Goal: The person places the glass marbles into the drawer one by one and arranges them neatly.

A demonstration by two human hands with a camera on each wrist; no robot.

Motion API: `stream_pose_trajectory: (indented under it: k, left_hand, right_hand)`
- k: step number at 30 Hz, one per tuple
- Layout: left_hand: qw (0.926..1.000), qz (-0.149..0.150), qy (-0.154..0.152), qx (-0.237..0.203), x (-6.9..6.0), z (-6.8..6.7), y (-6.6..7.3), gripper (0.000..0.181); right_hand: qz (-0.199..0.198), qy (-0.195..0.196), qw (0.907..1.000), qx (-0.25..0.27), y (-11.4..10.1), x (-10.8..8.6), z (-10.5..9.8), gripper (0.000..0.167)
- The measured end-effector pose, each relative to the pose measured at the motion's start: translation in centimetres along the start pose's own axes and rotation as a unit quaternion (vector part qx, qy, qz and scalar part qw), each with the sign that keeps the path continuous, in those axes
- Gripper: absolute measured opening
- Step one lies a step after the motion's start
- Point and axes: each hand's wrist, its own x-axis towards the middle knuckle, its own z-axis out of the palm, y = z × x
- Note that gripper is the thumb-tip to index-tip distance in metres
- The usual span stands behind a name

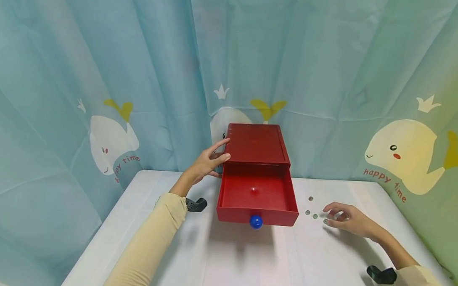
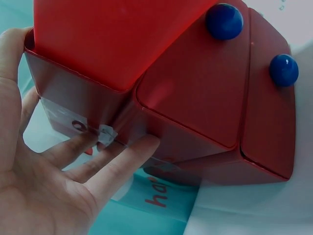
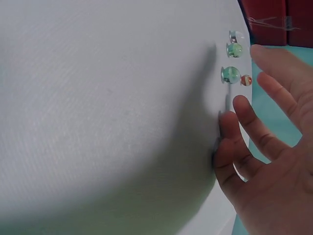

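A red drawer cabinet point(image 1: 254, 143) stands on the white table, its top drawer point(image 1: 250, 192) pulled out with nothing visible inside. A blue knob point(image 1: 255, 222) sits on that drawer's front. Spread along the cabinet's left side, my left hand point(image 1: 205, 162) rests its fingers against the wall, as the left wrist view also shows. To the right of the cabinet lie several small glass marbles point(image 1: 315, 216), clear, greenish and one orange-red point(image 3: 246, 80). My right hand point(image 1: 349, 221) hovers beside them, fingers bent loosely, and nothing is visible in its grasp.
Two lower drawers with blue knobs point(image 2: 283, 70) are closed in the left wrist view. The white table point(image 1: 323, 264) runs up to a blue-green whale-print curtain point(image 1: 310, 78) behind and on both sides. Each wrist wears a dark device point(image 1: 381, 275).
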Motion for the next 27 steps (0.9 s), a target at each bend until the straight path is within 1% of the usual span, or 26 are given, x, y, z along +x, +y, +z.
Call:
stream_pose_trajectory:
  k: [4,6,10,14,17,20,23,27]
  left_hand:
    - [1.0000,0.001,0.002,0.001,0.0,0.0,0.0,0.063]
    - [1.0000,0.001,0.001,0.000,0.1,0.0,0.0,0.063]
    - [1.0000,0.001,-0.001,-0.002,0.1,0.0,0.0,0.063]
    - [1.0000,0.001,-0.002,0.000,0.1,-0.1,0.0,0.064]
    - [1.0000,0.000,-0.002,0.000,0.1,-0.1,0.0,0.064]
    - [1.0000,-0.002,-0.003,0.001,0.1,-0.1,0.0,0.065]
    - [1.0000,-0.002,-0.002,0.003,0.0,-0.1,0.0,0.066]
    - [1.0000,-0.003,0.001,0.005,0.0,-0.1,0.0,0.065]
  right_hand:
    - [-0.022,0.004,0.9997,-0.009,0.4,0.0,0.2,0.027]
    - [-0.026,0.004,0.9996,-0.012,0.6,0.0,0.3,0.027]
    - [-0.013,-0.001,0.9999,-0.009,0.7,0.0,0.4,0.026]
    - [-0.008,0.001,0.9999,-0.010,0.7,0.0,0.7,0.026]
    - [0.005,0.005,0.9998,-0.018,0.6,0.0,0.9,0.026]
    - [0.034,0.008,0.9990,-0.027,0.3,0.0,1.1,0.025]
    - [0.053,0.013,0.9978,-0.037,0.1,0.0,1.2,0.023]
    - [0.061,0.018,0.9967,-0.050,-0.1,0.1,1.4,0.020]
